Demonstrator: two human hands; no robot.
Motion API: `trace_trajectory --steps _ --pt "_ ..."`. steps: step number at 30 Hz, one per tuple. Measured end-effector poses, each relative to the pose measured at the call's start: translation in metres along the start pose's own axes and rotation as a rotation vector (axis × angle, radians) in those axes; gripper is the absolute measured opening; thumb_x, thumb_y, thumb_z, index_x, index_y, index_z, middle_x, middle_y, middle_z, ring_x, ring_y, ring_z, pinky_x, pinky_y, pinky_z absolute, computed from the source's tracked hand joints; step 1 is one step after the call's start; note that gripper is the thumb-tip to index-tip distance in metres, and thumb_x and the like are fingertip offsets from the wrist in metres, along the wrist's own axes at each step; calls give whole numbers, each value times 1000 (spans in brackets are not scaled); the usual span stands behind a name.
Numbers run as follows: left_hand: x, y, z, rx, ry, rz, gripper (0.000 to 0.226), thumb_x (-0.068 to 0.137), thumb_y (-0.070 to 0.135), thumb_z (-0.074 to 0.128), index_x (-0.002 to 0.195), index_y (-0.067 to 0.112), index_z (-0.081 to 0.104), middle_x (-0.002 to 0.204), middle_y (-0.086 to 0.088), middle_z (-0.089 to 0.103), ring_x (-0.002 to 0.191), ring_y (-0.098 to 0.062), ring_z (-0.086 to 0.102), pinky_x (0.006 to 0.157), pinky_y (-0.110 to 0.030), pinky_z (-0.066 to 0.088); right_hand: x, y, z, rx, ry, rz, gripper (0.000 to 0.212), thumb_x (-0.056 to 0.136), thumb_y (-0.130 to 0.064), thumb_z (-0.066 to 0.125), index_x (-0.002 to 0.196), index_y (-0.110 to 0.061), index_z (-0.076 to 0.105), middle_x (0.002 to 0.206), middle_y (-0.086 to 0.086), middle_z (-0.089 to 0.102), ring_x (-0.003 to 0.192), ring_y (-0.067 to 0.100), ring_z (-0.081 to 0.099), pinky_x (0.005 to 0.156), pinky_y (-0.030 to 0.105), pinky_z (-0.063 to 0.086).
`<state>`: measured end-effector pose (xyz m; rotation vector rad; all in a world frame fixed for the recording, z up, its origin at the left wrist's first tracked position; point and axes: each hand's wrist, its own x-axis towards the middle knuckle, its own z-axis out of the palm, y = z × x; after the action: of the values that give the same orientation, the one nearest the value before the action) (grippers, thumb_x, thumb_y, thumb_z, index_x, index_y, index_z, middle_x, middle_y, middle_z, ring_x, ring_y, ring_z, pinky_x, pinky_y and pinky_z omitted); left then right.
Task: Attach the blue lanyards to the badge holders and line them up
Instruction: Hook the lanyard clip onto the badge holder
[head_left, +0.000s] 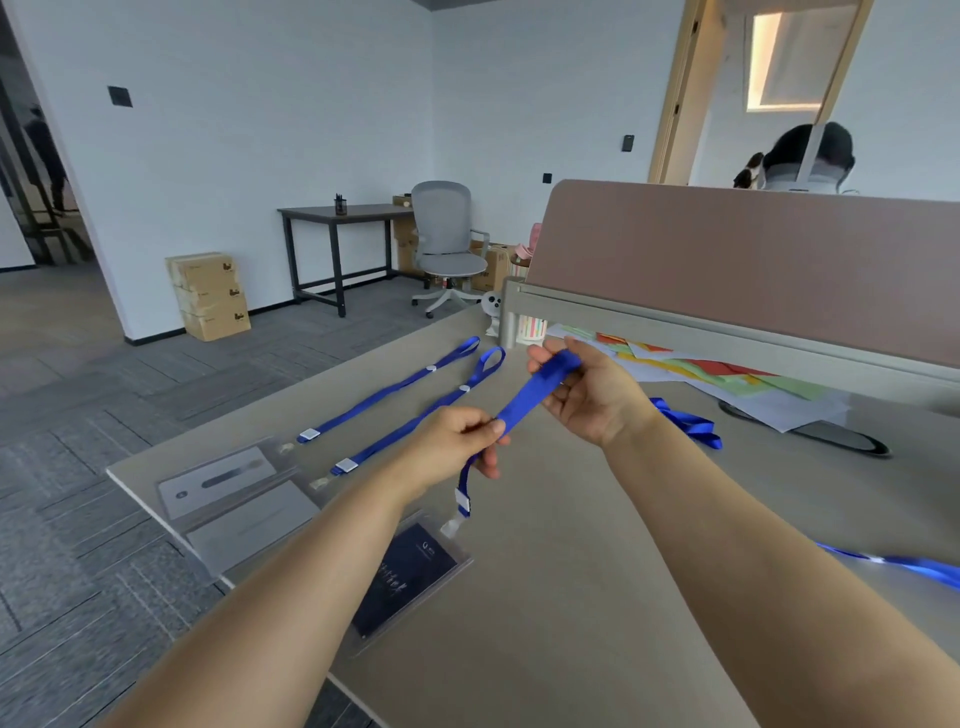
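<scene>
I hold a blue lanyard (530, 397) stretched above the desk. My left hand (457, 441) pinches its lower part, and my right hand (582, 389) grips its upper loop. Its clip hangs down to a dark badge holder (400, 577) lying on the desk. Two more lanyards (384, 395) (421, 418) lie straight side by side to the left, each ending near a grey badge holder (218, 480) (249, 525) at the desk's left edge.
Loose blue lanyards lie behind my right wrist (691, 423) and at the right edge (914, 564). Coloured papers (717, 371) sit under the brown desk divider (753, 260). The desk edge (156, 512) drops to carpet. A person sits beyond the divider.
</scene>
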<state>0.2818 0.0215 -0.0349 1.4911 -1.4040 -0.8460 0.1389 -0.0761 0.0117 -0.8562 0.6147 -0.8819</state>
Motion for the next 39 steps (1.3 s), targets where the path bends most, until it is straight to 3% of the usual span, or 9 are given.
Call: trace_trajectory --steps 8,11,15,19,25,29,32,34,39 --pt "8 2 -3 209 -255 -151 10 90 23 57 90 16 64 92 2 71 86 -13 68 91 -26 46 2 -5 -4 36 11 -48 26 99 -23 33 96 -12 57 74 6 74 66 19 68 65 28 49" --pt "15 19 3 82 -173 -90 13 89 34 58 98 25 60 103 5 70 93 -7 67 88 -25 44 -3 -6 -4 -198 -70 -88 30 99 -27 34 97 -22 63 88 0 72 87 17 63 80 30 45" --pt "20 46 5 -141 -184 -23 14 89 29 57 100 22 62 89 2 70 79 -14 68 84 -29 49 -6 -10 -7 -400 -109 -110 36 99 -32 33 93 -33 68 102 -7 67 106 17 57 98 37 37" --pt "22 55 6 -111 -177 16 21 89 34 52 95 19 65 73 3 66 48 -5 54 53 -13 46 -7 -23 -9 -369 -103 -131 34 100 -34 31 99 -30 64 103 -4 63 92 10 57 80 27 41" --pt "27 39 15 -119 -126 -5 21 94 27 49 87 18 66 62 5 55 44 -2 48 51 -14 42 0 -47 -16 -310 46 -151 39 98 -41 36 89 -17 66 73 -2 51 55 8 38 48 15 36" --pt "32 33 19 -51 -123 -24 28 94 40 44 96 22 66 65 6 54 51 -4 50 65 -20 44 6 -56 -19 -161 104 -126 49 100 -32 34 75 -9 70 77 2 61 51 10 32 40 15 30" --pt "40 30 23 -32 -52 -22 25 93 41 47 102 23 62 81 7 66 74 -7 64 93 -31 46 17 -56 -23 -127 112 -117 60 100 -28 36 52 -14 70 120 5 65 52 10 31 41 17 30" --pt "48 30 20 -30 4 -27 30 88 48 53 109 28 58 95 10 66 96 -7 62 104 -34 40 27 -54 -26 -124 80 -89 47 100 -28 38 71 -9 70 100 -1 66 52 8 32 38 16 33" --pt "58 29 7 116 -17 -114 60 77 47 67 129 25 45 104 5 64 103 -11 61 102 -40 43 61 -38 -25 -261 68 -64 20 95 -24 49 92 -9 62 67 -2 45 42 3 40 38 11 35"
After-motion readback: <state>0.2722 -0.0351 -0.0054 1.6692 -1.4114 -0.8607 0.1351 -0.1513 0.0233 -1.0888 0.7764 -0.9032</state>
